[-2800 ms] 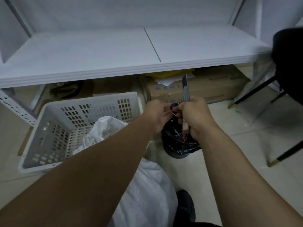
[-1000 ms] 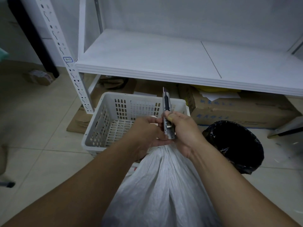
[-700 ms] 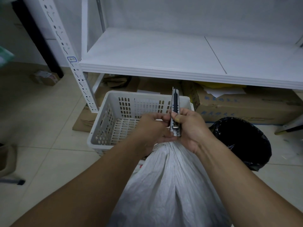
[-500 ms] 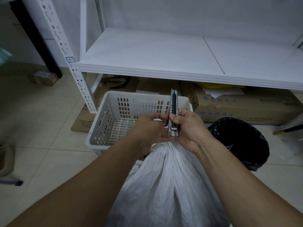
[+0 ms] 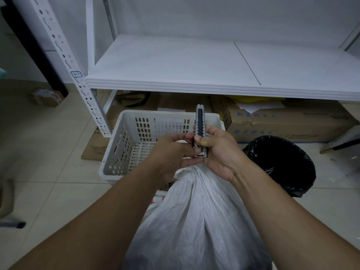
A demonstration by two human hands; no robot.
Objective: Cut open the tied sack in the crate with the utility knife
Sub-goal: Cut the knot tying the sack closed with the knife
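While both hands [image 5: 196, 151] pinch the utility knife [image 5: 200, 129], sack [image 5: 196, 221] neck seemingly bunches beneath.

Both bare arms reach forward and come together in the middle. The left hand [image 5: 171, 151] is curled, with its fingertips pinched close against the right hand [image 5: 220, 151]. The right hand is closed in a grip, its thumb [image 5: 203, 142] pressed flat and pointing left.

The right hand [image 5: 220, 151] holds the utility knife [image 5: 200, 129] upright above the gathered neck of the white sack [image 5: 196, 221]; the left hand [image 5: 171, 151] pinches beside it, before the white crate [image 5: 124, 145]
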